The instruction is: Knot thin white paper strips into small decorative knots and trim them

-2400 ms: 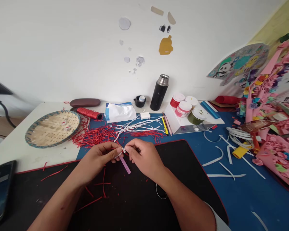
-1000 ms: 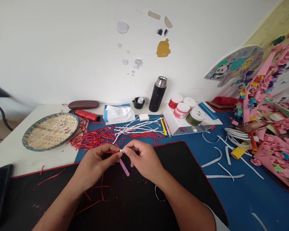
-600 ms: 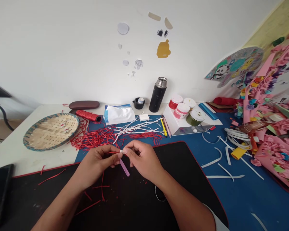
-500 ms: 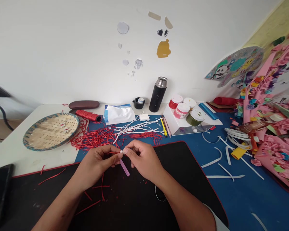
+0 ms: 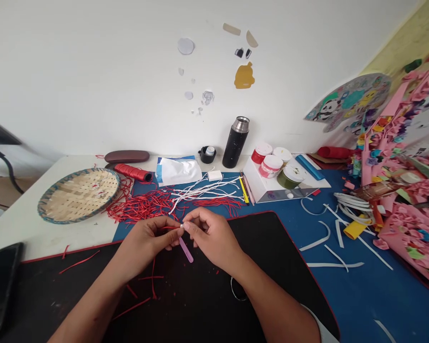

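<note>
My left hand [image 5: 152, 243] is closed in a pinch over the middle of the dark mat, with a red cord [image 5: 169, 228] between its thumb and fingers. Close against it, my right hand [image 5: 214, 240] pinches a small white bead-like piece [image 5: 182, 226] at the cord's end. The fingertips hide most of that piece. A flat purple stick [image 5: 187, 250] points down from between the hands; whether it is held or lies on the mat I cannot tell. Red cord scraps [image 5: 152, 278] lie below my left hand.
Beyond the hands are a pile of red cords [image 5: 143, 207], white cords [image 5: 200, 191] and a red thread spool [image 5: 133, 171]. A woven basket [image 5: 78, 195] stands left, a phone [image 5: 0, 281] nearer. A black flask [image 5: 236, 143] and paint jars [image 5: 291, 175] are behind.
Both hands keep nearly the same pinch, with only slight finger movement at the white piece. The whole view has shifted a little.
</note>
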Available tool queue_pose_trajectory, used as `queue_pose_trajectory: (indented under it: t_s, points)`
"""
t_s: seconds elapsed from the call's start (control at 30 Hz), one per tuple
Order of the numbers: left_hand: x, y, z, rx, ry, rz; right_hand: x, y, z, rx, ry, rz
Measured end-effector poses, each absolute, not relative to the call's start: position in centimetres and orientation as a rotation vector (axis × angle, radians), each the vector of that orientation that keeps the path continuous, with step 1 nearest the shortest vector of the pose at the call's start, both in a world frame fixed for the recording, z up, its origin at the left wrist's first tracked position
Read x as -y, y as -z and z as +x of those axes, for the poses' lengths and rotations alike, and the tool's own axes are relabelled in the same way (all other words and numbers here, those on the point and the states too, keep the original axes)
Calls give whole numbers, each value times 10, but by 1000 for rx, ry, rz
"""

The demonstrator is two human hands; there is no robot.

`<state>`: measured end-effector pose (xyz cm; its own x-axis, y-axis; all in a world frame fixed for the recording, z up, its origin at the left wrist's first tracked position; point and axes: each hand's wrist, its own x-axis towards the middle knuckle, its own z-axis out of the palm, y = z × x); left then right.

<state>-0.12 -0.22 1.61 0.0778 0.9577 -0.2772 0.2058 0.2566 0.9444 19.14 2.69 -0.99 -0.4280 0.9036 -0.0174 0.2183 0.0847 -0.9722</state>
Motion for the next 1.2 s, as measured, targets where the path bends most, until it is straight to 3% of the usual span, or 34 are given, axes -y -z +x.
queue_pose_trajectory:
  t_s: [0.6,1.2]
  points:
    - [2,-14,-3,-1383,-726,1271,-26,-3,193,1864,-1349,-1187]
    - [8,-11,-4,-1580,-510,1491,-23,-2,192,2199,-1045,-1265]
